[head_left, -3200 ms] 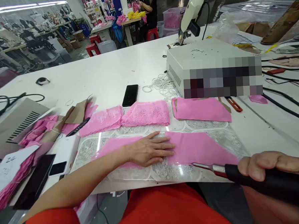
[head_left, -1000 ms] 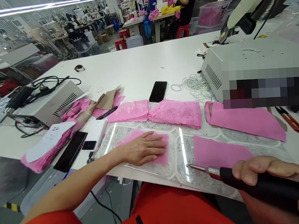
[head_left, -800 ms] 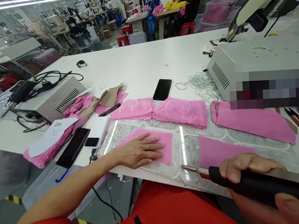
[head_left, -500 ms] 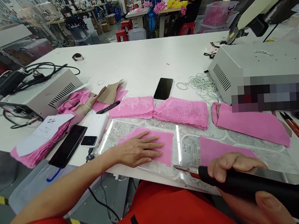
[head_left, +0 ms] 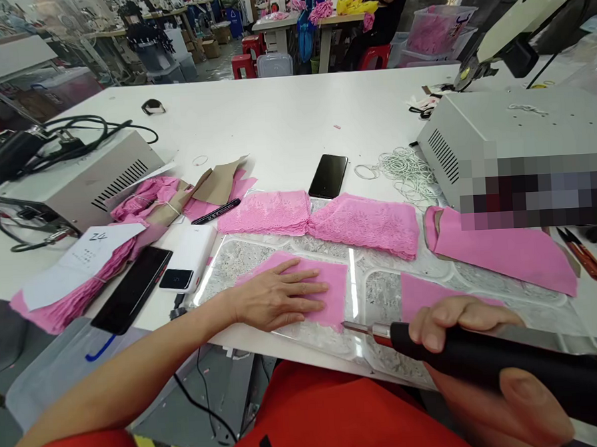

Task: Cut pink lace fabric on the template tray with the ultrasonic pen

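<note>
Black tool [head_left: 486,357] nearer pressed pink fabric [head_left: 334,285], handle in right grip [head_left: 481,407]

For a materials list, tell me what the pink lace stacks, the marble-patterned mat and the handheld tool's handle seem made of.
Lace stacks: thin textile, matte, with scalloped edges; fiber unclear.
Marble-patterned mat: probably plastic, glossy, given the bright glare streaks; exact kind unclear.
Tool handle: likely plastic or rubber, smooth and black with a soft sheen.

flat pink cloth [head_left: 335,289], slanted black tool [head_left: 478,356]
</note>
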`<state>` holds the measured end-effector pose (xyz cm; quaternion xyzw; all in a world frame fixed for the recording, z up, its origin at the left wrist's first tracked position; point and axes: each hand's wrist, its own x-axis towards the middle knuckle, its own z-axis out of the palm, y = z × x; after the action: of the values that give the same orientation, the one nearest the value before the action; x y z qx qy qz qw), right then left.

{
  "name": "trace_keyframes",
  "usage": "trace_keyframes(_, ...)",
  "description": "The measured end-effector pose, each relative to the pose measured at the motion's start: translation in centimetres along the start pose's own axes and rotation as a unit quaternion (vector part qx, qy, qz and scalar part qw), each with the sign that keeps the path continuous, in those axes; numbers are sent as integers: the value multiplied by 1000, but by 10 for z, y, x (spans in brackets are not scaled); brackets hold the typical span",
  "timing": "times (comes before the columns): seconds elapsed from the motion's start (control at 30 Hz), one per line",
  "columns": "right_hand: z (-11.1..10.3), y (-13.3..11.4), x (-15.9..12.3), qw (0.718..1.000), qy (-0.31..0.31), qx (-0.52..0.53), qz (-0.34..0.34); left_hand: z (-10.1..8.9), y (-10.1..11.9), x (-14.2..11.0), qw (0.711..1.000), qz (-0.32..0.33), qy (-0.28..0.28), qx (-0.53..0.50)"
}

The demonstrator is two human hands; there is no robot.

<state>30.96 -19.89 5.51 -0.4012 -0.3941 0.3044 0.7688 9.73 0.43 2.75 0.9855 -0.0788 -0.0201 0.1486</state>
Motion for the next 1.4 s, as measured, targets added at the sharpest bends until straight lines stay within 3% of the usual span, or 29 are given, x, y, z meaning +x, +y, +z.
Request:
trace_keyframes(0.47,1,0,2,1000,20,-16,8,3,-1,0,1000,7,23,-20)
trace_keyframes(0.87,0,4,0,1000,-4,-23,15,4,-1,0,999,14,26,-16)
trace_keyframes(1.1,9,3,6,999,-13,-32,-14,5,-2,0,999,14,34,-19)
trace_keyframes(1.4,9,4,10,1000,4,-4,-23,-7,1,-6,999,-1,39,13)
